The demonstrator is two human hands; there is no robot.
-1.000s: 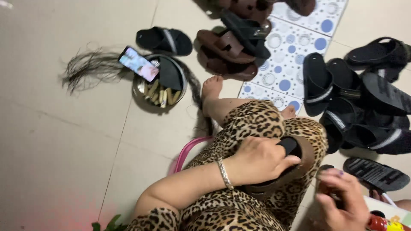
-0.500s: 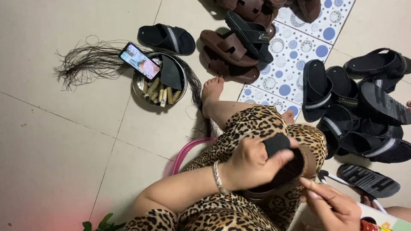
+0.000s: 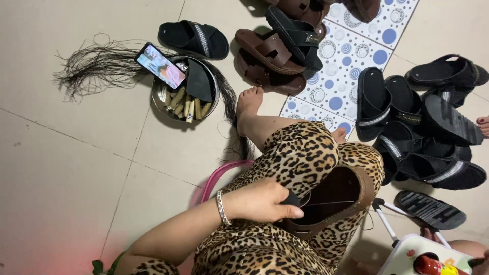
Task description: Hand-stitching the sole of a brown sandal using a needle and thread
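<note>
Left hand: the left hand (image 3: 262, 199) rests on the lap, fingers curled closed around a small black object (image 3: 291, 198) at the edge of a wig cap; a beaded silver bracelet (image 3: 221, 207) circles the wrist.
Right hand: out of view, so its state cannot be told.
Wig cap: a brown, dome-shaped wig cap (image 3: 333, 198) lies open side up on the lap, its dark mesh inside showing within a tan band; a thin thread crosses the opening from the hand.
Clothing: soft leopard-print fabric (image 3: 300, 158) covers the bent knees; one bare foot (image 3: 248, 102) rests on the floor.
Bowl: a round, shiny metal bowl (image 3: 165, 104) sits on the floor beyond the foot, holding short pale yellow sticks and a black piece; a smartphone (image 3: 161, 65) with a lit screen leans across its rim.
Hair: long, thin black hair strands (image 3: 94, 66) fan loosely over the tiles left of the bowl.
Footwear: black and brown rubber and leather sandals (image 3: 412, 117) cluster on and around a white mat with blue dots (image 3: 336, 66).
Floor: smooth beige tiles (image 3: 66, 168).
Near corner: a white tray (image 3: 407, 254) with a red bottle, lower right.
</note>
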